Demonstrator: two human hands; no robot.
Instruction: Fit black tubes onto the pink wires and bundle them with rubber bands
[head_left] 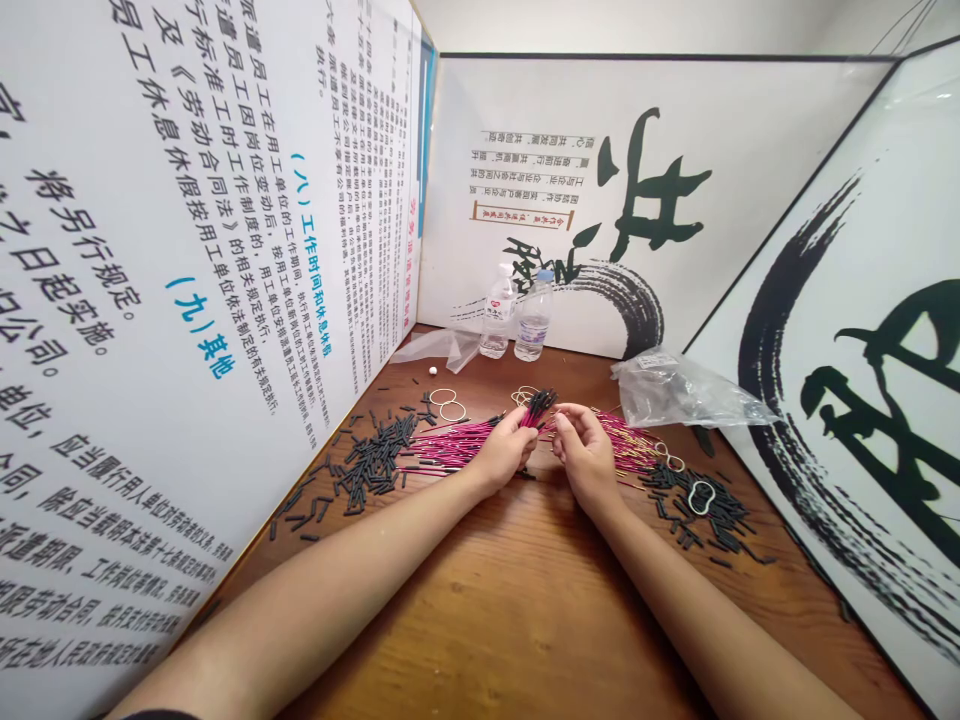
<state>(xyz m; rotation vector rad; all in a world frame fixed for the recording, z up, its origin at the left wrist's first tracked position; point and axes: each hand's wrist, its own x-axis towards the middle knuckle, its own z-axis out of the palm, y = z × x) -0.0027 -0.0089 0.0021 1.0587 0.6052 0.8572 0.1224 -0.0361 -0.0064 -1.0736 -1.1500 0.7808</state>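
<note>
My left hand [504,450] is closed around a bundle of thin pink wires with black sleeved tips [537,406] that stick up past my fingers. My right hand [584,447] is beside it, fingers pinched together at the bundle's side; what they pinch is too small to make out. More loose pink wires [448,443] lie on the wooden table [510,590] to the left of my hands, and another heap of pink wires [626,438] lies to the right. Short black tube pieces [375,462] are scattered on the left.
More black tubes [694,505] and rubber bands [703,493] lie at the right. Other rubber bands [448,404] lie farther back. Two water bottles [517,315] stand at the back, with clear plastic bags [679,392] near. Printed boards [187,300] wall in the table on three sides.
</note>
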